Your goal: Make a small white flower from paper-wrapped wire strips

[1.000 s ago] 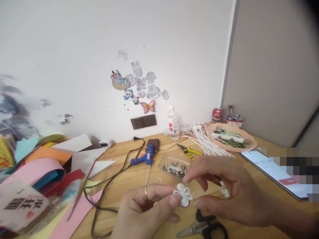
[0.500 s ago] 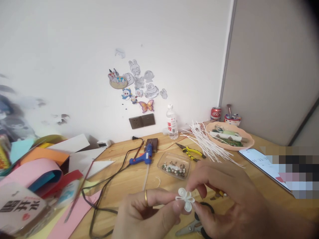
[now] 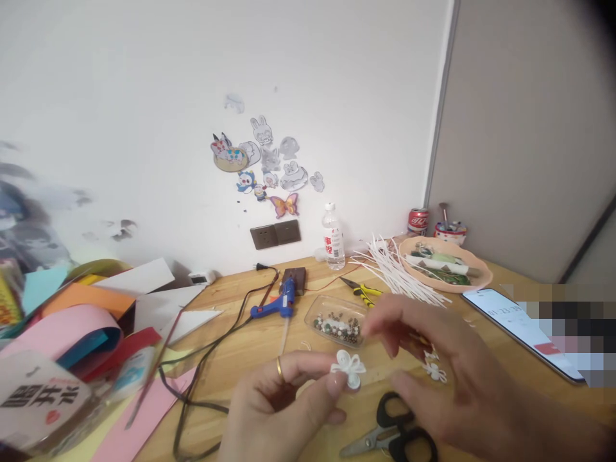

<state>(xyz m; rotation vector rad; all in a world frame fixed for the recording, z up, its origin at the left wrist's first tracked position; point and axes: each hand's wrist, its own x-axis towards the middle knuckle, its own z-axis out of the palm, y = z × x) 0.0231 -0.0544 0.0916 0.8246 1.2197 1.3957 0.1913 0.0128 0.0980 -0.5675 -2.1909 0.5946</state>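
Between the thumb and forefinger of my left hand (image 3: 293, 394) is a small white flower-shaped cord knot (image 3: 350, 370) with coiled loops. My right hand (image 3: 437, 366) is just to its right, fingers apart and holding nothing. Below that hand lie scissors (image 3: 387, 436) with black handles, blades pointing left. Another white flower-like knot (image 3: 435, 372) rests on the table, partly behind my right hand. Beyond my hands stands a clear box (image 3: 335, 319) of green, white and brown beads.
A blue glue gun (image 3: 275, 301) with a black cord (image 3: 202, 359) lies left of centre. Pliers (image 3: 360, 290), white strips (image 3: 399, 273), a pink tray (image 3: 474, 282) and a phone (image 3: 522, 330) are right. Coloured paper (image 3: 72, 321) crowds the left; a bottle (image 3: 333, 237) stands behind.
My right hand has let go of the white knot and opened away from it. The left hand has shifted slightly left with the knot. More of the scissors and the second knot shows.
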